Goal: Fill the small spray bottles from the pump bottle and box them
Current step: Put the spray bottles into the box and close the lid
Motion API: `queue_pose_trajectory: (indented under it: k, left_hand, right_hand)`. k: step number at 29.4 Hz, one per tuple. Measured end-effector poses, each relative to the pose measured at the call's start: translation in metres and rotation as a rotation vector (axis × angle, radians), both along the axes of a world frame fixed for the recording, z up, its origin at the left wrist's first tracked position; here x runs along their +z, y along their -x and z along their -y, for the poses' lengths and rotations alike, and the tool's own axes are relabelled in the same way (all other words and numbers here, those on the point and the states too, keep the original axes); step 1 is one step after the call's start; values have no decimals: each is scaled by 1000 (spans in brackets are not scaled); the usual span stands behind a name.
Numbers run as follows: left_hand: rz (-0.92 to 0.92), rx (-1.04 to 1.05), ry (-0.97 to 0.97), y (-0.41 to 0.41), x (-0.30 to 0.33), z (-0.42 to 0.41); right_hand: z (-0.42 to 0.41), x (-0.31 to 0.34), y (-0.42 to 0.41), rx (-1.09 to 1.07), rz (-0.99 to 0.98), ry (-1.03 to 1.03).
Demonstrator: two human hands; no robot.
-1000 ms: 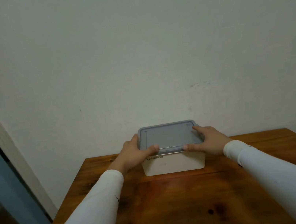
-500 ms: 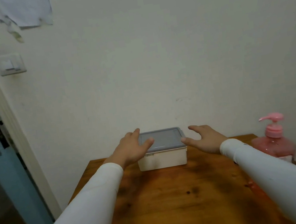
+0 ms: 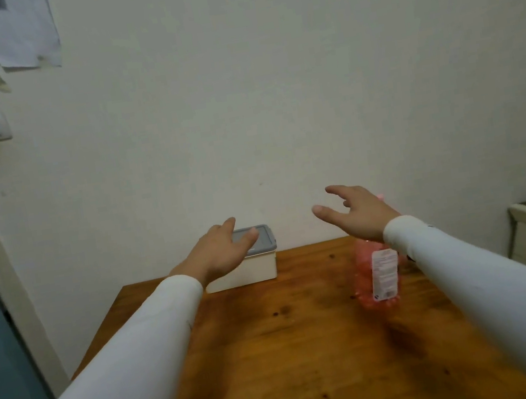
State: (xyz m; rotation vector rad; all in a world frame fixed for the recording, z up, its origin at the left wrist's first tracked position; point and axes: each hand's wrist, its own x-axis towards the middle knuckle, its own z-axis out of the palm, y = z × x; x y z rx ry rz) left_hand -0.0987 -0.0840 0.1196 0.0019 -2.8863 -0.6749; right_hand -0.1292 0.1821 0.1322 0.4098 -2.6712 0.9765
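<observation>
Both hands bare, fingers spread wide: left hand over lidded box, right hand above pump bottle. Likely starting; next, grip bottle.

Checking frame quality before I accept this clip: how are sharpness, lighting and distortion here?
Head view: dim, flat indoor light with no glare; the pink pump bottle is smeared by motion blur, its label unreadable; both sleeves stretch wide toward the lower corners from the wide-angle lens; the lidded box stays fairly crisp.
</observation>
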Motion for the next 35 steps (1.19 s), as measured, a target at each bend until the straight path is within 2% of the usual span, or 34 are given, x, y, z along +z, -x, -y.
queue_pose_trajectory:
  k: [7, 11, 15, 19, 28, 35]
  left_hand:
    - [-1, -65, -31, -5, -8, -44]
    - [7, -100, -56, 1, -15, -58]
    - [47, -110, -46, 12, -28, -60]
    - [79, -99, -30, 25, -45, -65]
    - [101, -126, -4, 45, -66, -66]
    - [126, -114, 0, 60, -76, -57]
  right_hand:
    - [-57, -21, -23, -282, -113, 190]
    - [-70, -52, -18, -391, 38, 264]
    - [-68, -88, -7, -399, 175, 272]
    - [-63, -114, 13, -401, 222, 322]
    - [-63, -139, 34, -405, 122, 447]
    - [-64, -144, 45, -424, 62, 402]
